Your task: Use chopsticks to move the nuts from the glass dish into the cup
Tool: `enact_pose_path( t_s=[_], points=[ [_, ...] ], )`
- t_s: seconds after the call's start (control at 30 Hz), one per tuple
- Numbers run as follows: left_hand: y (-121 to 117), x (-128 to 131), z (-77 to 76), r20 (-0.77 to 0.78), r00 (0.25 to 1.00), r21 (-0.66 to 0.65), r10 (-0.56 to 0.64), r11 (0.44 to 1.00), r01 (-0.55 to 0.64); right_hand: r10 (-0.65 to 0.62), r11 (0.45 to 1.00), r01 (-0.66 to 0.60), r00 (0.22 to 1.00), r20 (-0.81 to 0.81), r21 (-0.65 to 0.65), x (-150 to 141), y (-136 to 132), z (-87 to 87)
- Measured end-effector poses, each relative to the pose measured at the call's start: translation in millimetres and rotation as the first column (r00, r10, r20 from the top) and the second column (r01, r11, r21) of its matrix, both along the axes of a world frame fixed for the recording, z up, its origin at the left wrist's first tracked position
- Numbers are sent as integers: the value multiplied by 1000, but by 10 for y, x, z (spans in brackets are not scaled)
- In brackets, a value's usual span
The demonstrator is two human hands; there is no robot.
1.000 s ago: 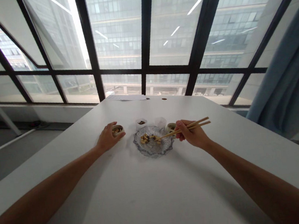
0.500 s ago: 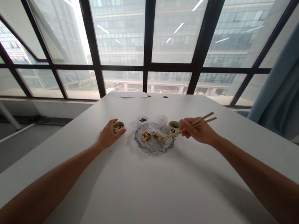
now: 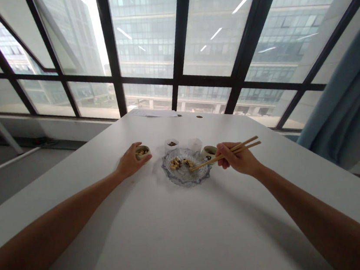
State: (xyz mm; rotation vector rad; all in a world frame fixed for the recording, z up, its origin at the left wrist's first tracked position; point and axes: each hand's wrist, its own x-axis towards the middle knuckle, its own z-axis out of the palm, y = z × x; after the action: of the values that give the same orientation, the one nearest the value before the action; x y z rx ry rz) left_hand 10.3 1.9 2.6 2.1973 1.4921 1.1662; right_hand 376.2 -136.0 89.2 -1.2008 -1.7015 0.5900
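Observation:
My left hand (image 3: 131, 161) is wrapped round a small cup (image 3: 143, 155) that stands on the table with light, nut-like pieces in it. In my right hand (image 3: 231, 157) is a pair of wooden chopsticks (image 3: 247, 144), their tips down in a clear scalloped glass plate (image 3: 187, 181). Tan nut-like pieces (image 3: 175, 164) lie on the plate's left half, with dark seed-like bits among more pieces near the tips. Whether the tips pinch a piece is too small to tell. Just behind the chopsticks stands a second cup (image 3: 207, 152) with a dark mark.
Behind the plate are a small white cup (image 3: 171, 144) with dark bits in it and another translucent cup (image 3: 196, 144). Paper sheets (image 3: 154, 113) and a brown disc (image 3: 199, 117) lie at the white table's (image 3: 180, 240) far end, before the windows. A blue curtain (image 3: 343, 102) hangs right.
The chopstick tips have shifted very slightly left on the plate and sit closer together. My left hand stays round its cup.

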Motion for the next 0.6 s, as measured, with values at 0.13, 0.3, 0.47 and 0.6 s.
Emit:
enact_pose_path(
  t_s=[0.13, 0.3, 0.47, 0.6],
  points=[
    [10, -2, -15, 6, 1000, 18, -1, 1000, 1, -85, 993, 94, 990, -115, 74, -15, 10, 27],
    [11, 1, -16, 8, 1000, 12, -5, 1000, 5, -208, 950, 253, 950, -234, 182, 58, 84, -18],
    [-1, 5, -2, -6, 1000, 15, -5, 1000, 5, -302, 873, 395, 898, -319, 288, 125, 191, -140],
    [-9, 6, 6, -10, 1000, 4, 1, 1000, -1, -283, 905, 325, 942, -183, 274, 136, 215, -181]
  ],
)
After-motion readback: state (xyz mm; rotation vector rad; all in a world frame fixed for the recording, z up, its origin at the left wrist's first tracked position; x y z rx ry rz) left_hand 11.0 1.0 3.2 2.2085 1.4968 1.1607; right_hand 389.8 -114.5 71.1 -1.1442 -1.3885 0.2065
